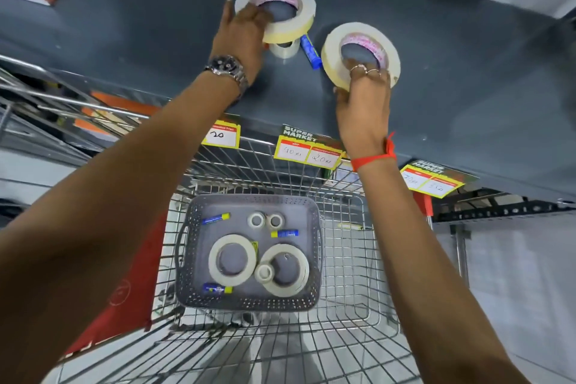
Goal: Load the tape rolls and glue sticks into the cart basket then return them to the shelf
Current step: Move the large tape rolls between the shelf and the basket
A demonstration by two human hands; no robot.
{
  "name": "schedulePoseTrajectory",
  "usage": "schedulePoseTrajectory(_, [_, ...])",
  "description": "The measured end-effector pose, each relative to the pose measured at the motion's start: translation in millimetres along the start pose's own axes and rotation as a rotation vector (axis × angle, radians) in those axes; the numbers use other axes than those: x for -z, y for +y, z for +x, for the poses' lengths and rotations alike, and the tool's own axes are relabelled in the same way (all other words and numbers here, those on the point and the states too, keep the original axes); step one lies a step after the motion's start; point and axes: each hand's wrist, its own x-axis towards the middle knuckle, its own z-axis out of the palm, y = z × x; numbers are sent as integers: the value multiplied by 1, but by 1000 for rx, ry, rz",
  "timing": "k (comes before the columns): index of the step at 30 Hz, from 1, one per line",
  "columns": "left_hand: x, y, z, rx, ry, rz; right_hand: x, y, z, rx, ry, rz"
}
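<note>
On the grey shelf [436, 50], I see my left hand [246, 31] gripping one large tape roll [280, 14]. My right hand [363, 97] grips another [333, 53]; more rolls lie in the basket [249, 302] below.

Hanging off the front edge of the shelf [467, 121]: three yellow price tags. Showing a handwritten "20" on the left tag [222, 135]. Reading "SUPER MARKET" across the dark top of the middle tag [307, 148], with "40" and "20" handwritten in its two white boxes. Repeating "SUPER MARKET" on the right tag [431, 179], its numbers too blurred. Pink print inside the tape rolls [276, 11] staying unreadable.
</note>
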Motion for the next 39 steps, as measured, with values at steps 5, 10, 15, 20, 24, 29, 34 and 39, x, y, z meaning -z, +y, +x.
schedulePoseTrajectory(5, [5,1,-19,64,50,-78,0,-5,-18,14,127,153])
schedulePoseTrajectory(10, [15,3,-106,87,297,-233,-8,-5,-60,141,300,297])
schedulePoseTrajectory(15, [7,-2,-218,9,243,-332,-26,1,-132,329,334,354])
schedulePoseTrajectory(20, [-22,-17,-284,16,128,-300,-59,12,-193,418,232,396])
schedulePoseTrajectory(24, [-61,-37,-304,164,-145,-323,-102,22,-228,433,23,291])
schedulePoseTrajectory(29, [-116,-60,-300,364,-554,-254,-146,31,-245,413,-315,81])
schedulePoseTrajectory(34, [-162,-67,-313,400,-721,-216,-168,33,-252,312,-628,57])
schedulePoseTrajectory(39, [-182,-61,-335,325,-791,-172,-175,36,-248,199,-817,-32])
